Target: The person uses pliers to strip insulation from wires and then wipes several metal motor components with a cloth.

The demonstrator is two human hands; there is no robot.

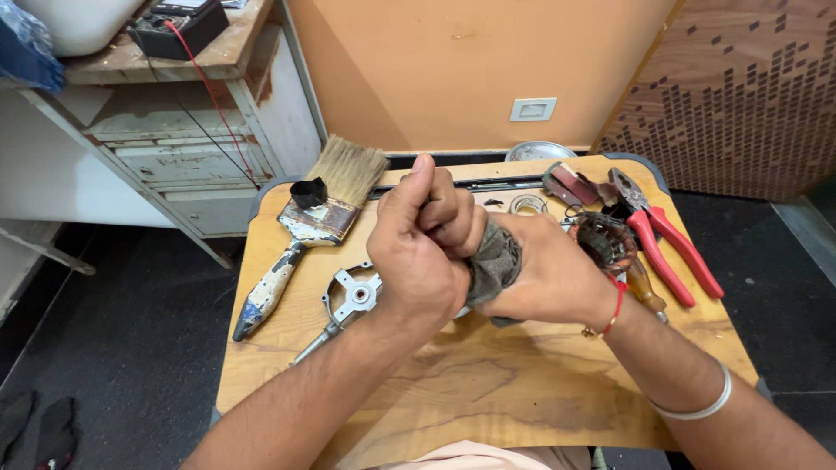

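On the wooden table (488,392), the left hand (418,252) and right hand (544,274) are squeezed together around a dark cloth (494,261), with a big paintbrush (305,226), red pliers (666,239) and a small metal bowl (538,151), whose inside I cannot see, nearby.

Packages: none seen.
Labels: none legible or distinct on any item.
Signs: none on the walls.
Screens: black box-shaped meter (177,24), upper left on the wooden shelf (228,50); pale display panel on its top face, partly cut off; red lead trailing down.
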